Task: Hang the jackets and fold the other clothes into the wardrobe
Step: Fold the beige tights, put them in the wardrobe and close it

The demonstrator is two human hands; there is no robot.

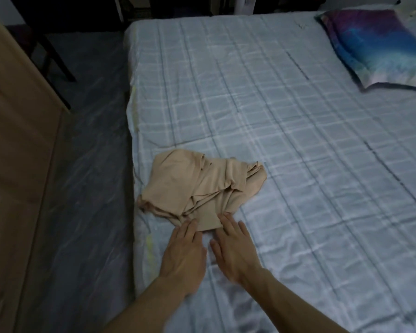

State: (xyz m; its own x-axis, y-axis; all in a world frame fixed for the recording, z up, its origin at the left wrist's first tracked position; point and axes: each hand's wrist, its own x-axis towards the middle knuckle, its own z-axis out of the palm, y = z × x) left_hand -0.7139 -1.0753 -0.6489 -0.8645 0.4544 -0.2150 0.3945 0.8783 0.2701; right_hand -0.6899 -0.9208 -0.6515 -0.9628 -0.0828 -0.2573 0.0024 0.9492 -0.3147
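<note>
Room, as we log it:

1. Bed (pixel 298 140): fills centre & right; pale blue plaid sheet, creased.
2. Pillow (pixel 380 46): top right, on the bed; purple-blue-teal print, pale border.
3. Floor (pixel 87 164): dark grey, marbled streaks, slight sheen; runs btwn bed & item 4.
4. Wooden panel (pixel 17 140): light brown, left edge, moulded sections; we can't tell what it belongs to.
5. Dark furniture legs (pixel 55 58): top left, on the floor; chair or table, we can't tell.
6. White post (pixel 119 8): top edge, beyond the bed corner.
7. Light: dim, cool; far end nearly black.
</note>
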